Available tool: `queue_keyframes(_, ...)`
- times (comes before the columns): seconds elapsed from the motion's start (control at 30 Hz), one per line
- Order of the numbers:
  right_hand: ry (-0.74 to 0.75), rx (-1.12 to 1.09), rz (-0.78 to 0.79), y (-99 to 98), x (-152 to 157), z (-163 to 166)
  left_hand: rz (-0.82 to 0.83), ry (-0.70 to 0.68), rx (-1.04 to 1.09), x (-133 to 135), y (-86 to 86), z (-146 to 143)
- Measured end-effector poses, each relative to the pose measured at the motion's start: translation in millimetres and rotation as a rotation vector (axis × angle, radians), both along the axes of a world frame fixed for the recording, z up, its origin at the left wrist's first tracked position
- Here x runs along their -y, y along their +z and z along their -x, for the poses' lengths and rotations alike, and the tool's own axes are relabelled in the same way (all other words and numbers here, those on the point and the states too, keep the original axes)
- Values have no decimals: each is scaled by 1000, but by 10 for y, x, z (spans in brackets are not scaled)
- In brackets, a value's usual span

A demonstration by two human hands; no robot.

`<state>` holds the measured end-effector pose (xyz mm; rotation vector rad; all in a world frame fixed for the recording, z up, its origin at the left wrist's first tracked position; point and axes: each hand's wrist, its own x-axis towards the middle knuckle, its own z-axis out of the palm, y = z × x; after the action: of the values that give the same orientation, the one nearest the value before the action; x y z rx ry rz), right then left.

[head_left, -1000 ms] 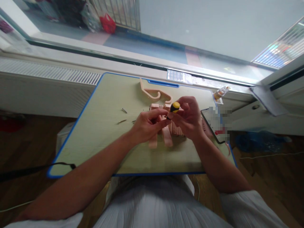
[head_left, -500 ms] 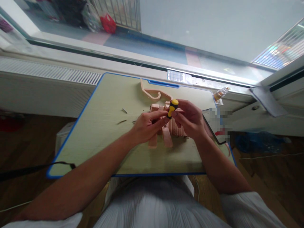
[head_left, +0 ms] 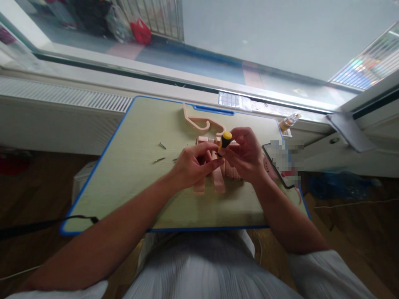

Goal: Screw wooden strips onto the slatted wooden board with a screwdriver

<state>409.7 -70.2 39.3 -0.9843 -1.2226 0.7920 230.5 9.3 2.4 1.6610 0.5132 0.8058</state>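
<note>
A small screwdriver (head_left: pixel 226 139) with a stubby yellow-and-black handle stands tilted in my right hand (head_left: pixel 247 155), whose fingers are closed round it. My left hand (head_left: pixel 191 164) is closed, with finger and thumb reaching the screwdriver's lower end; what they pinch is hidden. Under both hands lies a pinkish wooden assembly (head_left: pixel 219 182) of blocks and flat slats, partly covered by the fingers. The screwdriver's tip cannot be seen. Left of my left hand, a screw (head_left: pixel 162 145) and a thin metal piece (head_left: pixel 159 160) lie on the table.
A curved wooden strip (head_left: pixel 196 123) lies toward the back of the blue-edged folding table (head_left: pixel 124 182). At right are a phone-like dark-edged slab (head_left: pixel 282 166), partly blurred out, and a small bottle (head_left: pixel 289 121). A clear compartment box (head_left: pixel 230 99) rests on the window ledge behind.
My right fingers have shifted round the screwdriver handle, which has tipped slightly and moved a little left. My left hand stays nearly in place.
</note>
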Motion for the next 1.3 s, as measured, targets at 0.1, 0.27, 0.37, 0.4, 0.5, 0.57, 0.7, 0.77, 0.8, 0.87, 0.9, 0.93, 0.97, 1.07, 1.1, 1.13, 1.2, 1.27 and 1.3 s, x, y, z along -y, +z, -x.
queue_keyframes(0.1, -10, -13, 1, 5, 5, -9, 23, 13, 20, 5, -2, -7)
queue_keyframes(0.27, -9, -12, 47, 64, 32, -70, 9, -6, -46, 10, 75, 21)
queue_keyframes(0.37, -4, -1, 83, 79, 40, -96, -7, -38, -59, 0, 94, 35)
queue_keyframes(0.4, 4, -12, 87, 74, 37, -100, -12, -45, -60, -4, 96, 37)
queue_keyframes(0.5, 24, -57, 74, 45, 21, -95, -36, -51, -60, -6, 104, 42)
queue_keyframes(0.57, 27, -73, 49, 29, 10, -80, -70, -42, -74, -1, 120, 48)
queue_keyframes(0.7, 31, -59, 37, 29, 10, -39, -132, -7, -106, 16, 148, 55)
queue_keyframes(0.77, 24, -40, 30, 34, 16, -20, -126, 5, -92, 21, 137, 51)
queue_keyframes(0.8, 17, -31, 25, 34, 19, -11, -117, 9, -83, 23, 126, 47)
queue_keyframes(0.87, 3, -18, 23, 25, 21, 4, -97, 12, -67, 26, 101, 35)
queue_keyframes(0.9, -4, -13, 28, 16, 20, 10, -87, 12, -62, 28, 92, 29)
queue_keyframes(0.93, -4, -9, 36, 6, 19, 15, -79, 14, -57, 29, 87, 24)
queue_keyframes(0.97, 3, -13, 41, -5, 18, 19, -73, 17, -53, 30, 88, 20)
queue_keyframes(1.07, 26, -38, 28, -21, 17, 27, -78, 19, -60, 29, 121, 18)
queue_keyframes(1.1, 28, -42, 25, -15, 19, 27, -85, 15, -69, 29, 138, 20)
queue_keyframes(1.13, 29, -40, 30, -3, 22, 25, -91, 9, -81, 28, 153, 23)
queue_keyframes(1.2, 37, -31, 58, 39, 30, 13, -104, 5, -107, 25, 173, 32)
queue_keyframes(1.27, 46, -19, 71, 87, 35, -12, -119, 1, -135, 19, 175, 40)
queue_keyframes(1.3, 46, -14, 67, 106, 36, -28, -130, -2, -145, 14, 169, 44)
